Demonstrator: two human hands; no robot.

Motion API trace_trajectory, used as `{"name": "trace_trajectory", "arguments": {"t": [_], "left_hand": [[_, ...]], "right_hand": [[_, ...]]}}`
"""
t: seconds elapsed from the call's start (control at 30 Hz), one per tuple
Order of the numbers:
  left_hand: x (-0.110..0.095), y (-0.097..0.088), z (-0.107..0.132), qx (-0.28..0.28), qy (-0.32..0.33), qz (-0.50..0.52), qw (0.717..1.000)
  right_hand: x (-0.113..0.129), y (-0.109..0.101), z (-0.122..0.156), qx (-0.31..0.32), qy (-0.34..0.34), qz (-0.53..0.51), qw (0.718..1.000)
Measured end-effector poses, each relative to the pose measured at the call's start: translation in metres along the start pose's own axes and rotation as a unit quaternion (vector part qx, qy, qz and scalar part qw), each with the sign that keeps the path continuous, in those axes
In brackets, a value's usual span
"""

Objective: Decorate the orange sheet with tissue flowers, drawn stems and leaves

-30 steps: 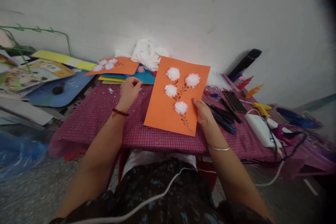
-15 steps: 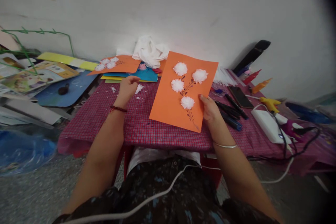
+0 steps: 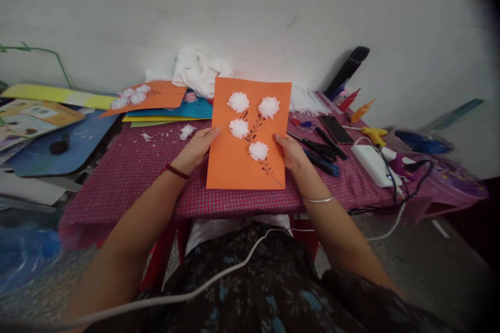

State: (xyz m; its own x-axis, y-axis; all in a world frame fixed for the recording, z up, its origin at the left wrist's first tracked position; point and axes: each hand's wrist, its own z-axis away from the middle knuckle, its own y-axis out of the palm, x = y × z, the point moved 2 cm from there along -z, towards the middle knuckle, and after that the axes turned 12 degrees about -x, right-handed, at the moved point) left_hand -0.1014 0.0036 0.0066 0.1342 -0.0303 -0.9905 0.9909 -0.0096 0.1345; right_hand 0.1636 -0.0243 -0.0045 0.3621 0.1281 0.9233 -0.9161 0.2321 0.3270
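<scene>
I hold an orange card (image 3: 230, 161) upright over a table with a red checked cloth (image 3: 128, 171). Several white fluffy paper flowers (image 3: 239, 128) on a drawn dark stem are stuck to the card. My left hand (image 3: 195, 148) grips the card's left edge, thumb on the front. The right edge is pinched by my right hand (image 3: 289, 151), which wears a thin bangle. A white paper scrap (image 3: 186, 131) lies on the cloth just beyond my left hand.
A second orange flower card (image 3: 150, 97) lies on blue and yellow sheets at the back. White tissue (image 3: 197, 70) is heaped against the wall. Markers (image 3: 320, 153), a phone (image 3: 336, 129), a white power bank (image 3: 371, 164), cables and glue tubes crowd the right. Books lie at left.
My left hand let go of a small white scrap, which now lies on the cloth, and moved right to grip the card's left edge. The card swung upright and squarer to me.
</scene>
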Motion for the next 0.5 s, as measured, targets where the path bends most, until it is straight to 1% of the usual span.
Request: {"name": "trace_trajectory", "arguments": {"t": [0.13,0.2,0.27,0.3,0.37,0.5], "left_hand": [[0.0,0.001,0.0,-0.011,-0.012,0.02,1.0],[0.001,0.002,-0.001,-0.028,-0.009,0.024,0.999],[-0.001,0.001,-0.002,-0.049,-0.004,0.026,0.998],[-0.002,0.001,-0.002,-0.06,0.0,0.026,0.998],[-0.006,-0.003,-0.003,-0.082,0.007,0.025,0.996],[-0.016,-0.017,-0.007,-0.136,0.017,0.008,0.99]], "right_hand": [[-0.002,0.002,0.002,0.017,0.012,0.008,1.0],[-0.002,0.003,0.002,0.014,-0.005,0.004,1.0],[0.0,0.003,0.0,0.001,-0.039,0.011,0.999],[0.002,0.001,-0.002,-0.016,-0.058,0.021,0.998],[0.006,-0.005,-0.007,-0.071,-0.095,0.051,0.992],[0.017,-0.022,-0.015,-0.181,-0.168,0.065,0.967]]}}
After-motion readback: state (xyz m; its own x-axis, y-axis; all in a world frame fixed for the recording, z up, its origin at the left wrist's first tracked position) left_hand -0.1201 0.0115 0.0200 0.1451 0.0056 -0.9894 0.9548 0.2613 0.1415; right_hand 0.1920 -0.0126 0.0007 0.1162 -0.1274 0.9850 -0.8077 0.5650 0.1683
